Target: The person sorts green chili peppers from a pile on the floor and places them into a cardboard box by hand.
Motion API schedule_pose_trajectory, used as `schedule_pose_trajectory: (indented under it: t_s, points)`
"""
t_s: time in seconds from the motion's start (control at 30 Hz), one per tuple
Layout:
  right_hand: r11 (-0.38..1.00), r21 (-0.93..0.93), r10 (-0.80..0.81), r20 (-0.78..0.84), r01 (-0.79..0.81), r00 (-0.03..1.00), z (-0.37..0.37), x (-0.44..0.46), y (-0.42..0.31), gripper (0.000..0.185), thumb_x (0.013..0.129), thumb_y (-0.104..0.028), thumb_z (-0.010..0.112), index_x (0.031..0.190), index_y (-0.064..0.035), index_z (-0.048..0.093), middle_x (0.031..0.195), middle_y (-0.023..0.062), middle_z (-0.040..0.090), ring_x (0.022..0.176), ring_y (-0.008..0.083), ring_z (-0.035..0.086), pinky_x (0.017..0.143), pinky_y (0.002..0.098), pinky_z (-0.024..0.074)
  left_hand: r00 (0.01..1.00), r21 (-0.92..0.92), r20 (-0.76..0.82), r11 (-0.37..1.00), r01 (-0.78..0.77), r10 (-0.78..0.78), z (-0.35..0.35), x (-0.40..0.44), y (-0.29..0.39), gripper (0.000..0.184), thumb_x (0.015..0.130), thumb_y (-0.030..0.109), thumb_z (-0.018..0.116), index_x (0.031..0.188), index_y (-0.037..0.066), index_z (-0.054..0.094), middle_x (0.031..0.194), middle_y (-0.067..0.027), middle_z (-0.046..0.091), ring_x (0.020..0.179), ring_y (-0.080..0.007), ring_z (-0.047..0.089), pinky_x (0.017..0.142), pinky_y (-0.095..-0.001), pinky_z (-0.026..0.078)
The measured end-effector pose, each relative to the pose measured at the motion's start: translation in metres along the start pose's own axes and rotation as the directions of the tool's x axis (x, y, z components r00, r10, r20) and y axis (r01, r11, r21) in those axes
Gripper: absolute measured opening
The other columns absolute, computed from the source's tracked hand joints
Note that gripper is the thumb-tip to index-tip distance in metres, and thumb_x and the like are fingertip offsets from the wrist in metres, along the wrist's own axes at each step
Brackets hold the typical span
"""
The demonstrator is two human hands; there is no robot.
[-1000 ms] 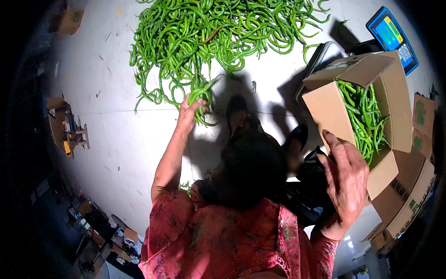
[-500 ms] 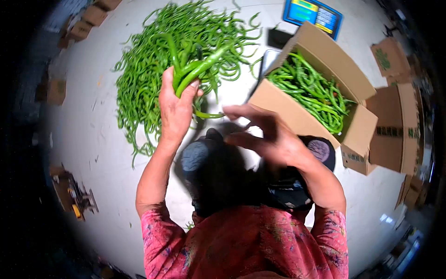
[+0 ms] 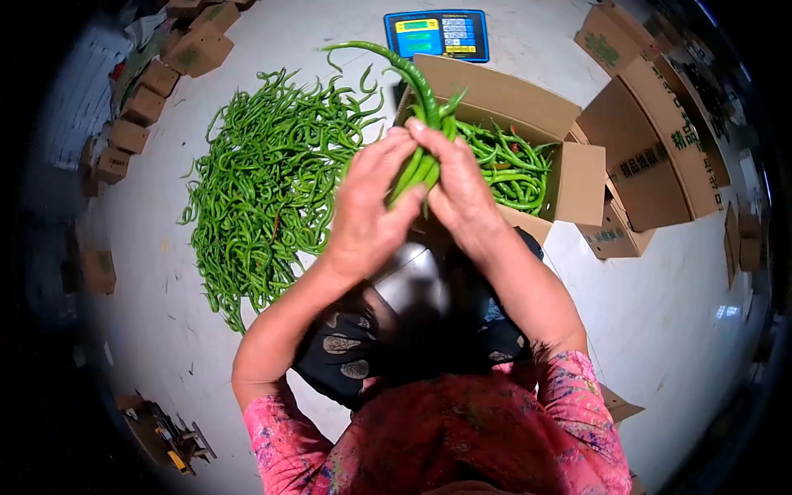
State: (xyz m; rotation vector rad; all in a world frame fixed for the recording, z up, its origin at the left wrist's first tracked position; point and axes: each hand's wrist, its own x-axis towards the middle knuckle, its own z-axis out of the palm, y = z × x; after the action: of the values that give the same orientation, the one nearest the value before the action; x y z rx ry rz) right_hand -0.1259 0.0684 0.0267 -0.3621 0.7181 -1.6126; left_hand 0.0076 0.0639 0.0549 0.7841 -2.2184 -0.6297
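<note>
Both hands meet in front of me around a small bunch of long green peppers point(image 3: 427, 95). My left hand point(image 3: 371, 202) has its fingers closed on the bunch from the left. From the right, my right hand point(image 3: 458, 177) grips the same peppers, its thumb near their upper part. One curved pepper sticks out to the upper left. Just behind and right of my hands is an open cardboard box point(image 3: 582, 186) with green peppers point(image 3: 516, 169) inside. A large pile of green peppers point(image 3: 264, 181) lies on the floor to the left.
A blue scale display point(image 3: 437, 35) stands behind the box. Other cardboard boxes point(image 3: 639, 157) are at the right, and several small boxes point(image 3: 142, 106) line the upper left. A small rack with a yellow item point(image 3: 177, 462) sits at the lower left.
My left hand has carried the peppers from the pile toward the box. My right hand has moved from beside the box to the bunch and closed on it. The view has turned.
</note>
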Motion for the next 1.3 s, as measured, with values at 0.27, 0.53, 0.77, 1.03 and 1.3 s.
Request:
schedule_pose_trajectory:
  t_s: [0.27,0.53,0.77,1.03,1.3]
  points:
    - [0.996,-0.083,-0.016,0.010,0.017,1.000,-0.031,0.003,-0.039,0.021,0.086,-0.016,0.071,0.100,-0.0030,0.063,0.082,0.0038,0.064,0.072,0.0116,0.063,0.066,0.0253,0.0545,0.910,-0.530,-0.062,0.787,0.317,-0.409,-0.008,0.016,0.015,0.022,0.090,0.008,0.061,0.111,0.002,0.064,0.101,-0.0053,0.065,0.087,-0.0103,0.060,0.077,-0.0249,0.049]
    - [0.999,0.015,0.046,0.079,-0.048,0.996,-0.029,-0.004,-0.032,0.024,0.086,-0.015,0.070,0.101,-0.0010,0.058,0.092,0.0088,0.063,0.082,0.0163,0.064,0.072,0.0301,0.0539,0.989,-0.133,-0.086,0.985,0.112,-0.124,0.032,0.019,0.003,0.019,0.080,0.009,0.072,0.095,0.001,0.064,0.084,-0.0037,0.062,0.067,-0.0102,0.058,0.064,-0.0259,0.050]
    - [0.997,-0.057,-0.046,0.016,0.047,0.999,-0.037,-0.005,-0.035,0.025,0.086,-0.011,0.067,0.107,0.0010,0.060,0.094,0.0097,0.067,0.078,0.0133,0.063,0.071,0.0262,0.0532,0.852,-0.634,0.115,0.623,0.458,-0.510,0.022,0.026,-0.009,0.016,0.088,0.018,0.065,0.097,0.004,0.065,0.081,0.0029,0.059,0.068,-0.0031,0.048,0.058,-0.0209,0.037]
    - [0.955,-0.170,-0.266,-0.130,0.243,0.955,-0.054,-0.016,-0.079,0.025,0.084,-0.011,0.068,0.106,-0.0004,0.060,0.090,0.0079,0.065,0.077,0.0112,0.061,0.067,0.0233,0.0512,0.804,-0.749,0.100,0.487,0.449,-0.586,0.001,0.036,-0.063,0.019,0.093,0.018,0.061,0.105,0.005,0.064,0.070,0.0081,0.048,0.059,-0.0013,0.039,0.057,-0.0197,0.037]
    - [0.630,-0.288,-0.774,-0.156,0.721,0.614,-0.049,-0.045,-0.112,0.031,0.088,-0.007,0.064,0.114,0.0041,0.054,0.094,0.0081,0.063,0.082,0.0128,0.059,0.075,0.0250,0.0486,0.858,-0.429,-0.217,0.835,0.344,-0.465,0.024,0.044,-0.078,0.019,0.090,0.016,0.062,0.101,0.002,0.066,0.085,-0.0014,0.064,0.076,-0.0100,0.057,0.068,-0.0262,0.047]
